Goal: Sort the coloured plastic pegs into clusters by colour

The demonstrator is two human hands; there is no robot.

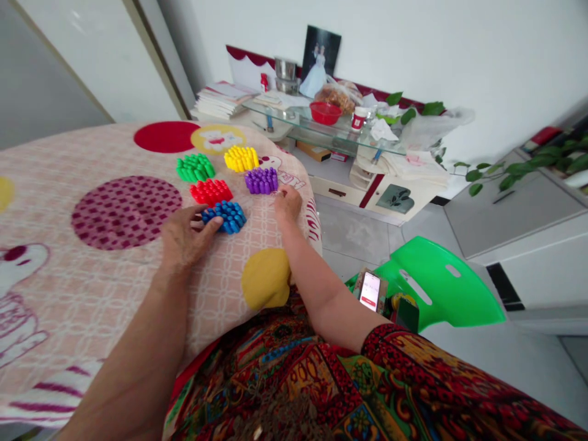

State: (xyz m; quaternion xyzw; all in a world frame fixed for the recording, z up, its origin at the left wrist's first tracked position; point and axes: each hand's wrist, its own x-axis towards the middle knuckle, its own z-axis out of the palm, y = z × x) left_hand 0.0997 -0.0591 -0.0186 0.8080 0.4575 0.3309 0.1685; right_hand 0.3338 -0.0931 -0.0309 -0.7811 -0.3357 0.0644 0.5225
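Observation:
On the tablecloth [215, 275] stand five tight bunches of small peg-like plastic pieces with rounded tops. The blue pegs [229, 217] are nearest me, and my left hand [186, 236] grips their left side between thumb and fingers. Just behind are the red pegs [211, 192], with the green pegs [195, 167] farther left. Farthest back stand the yellow pegs [241, 158]. My right hand [288, 205] is closed in a pinch just right of the purple pegs [261, 181]. Something small and pale shows at its fingertips, too small to name.
The table's rounded edge runs close by my right arm. A green chair [441, 282] stands to the right, with a lit phone [370, 291] beside it. By the wall, a glass shelf [303, 128] carries a red bowl [325, 113] and a paper cup [359, 119].

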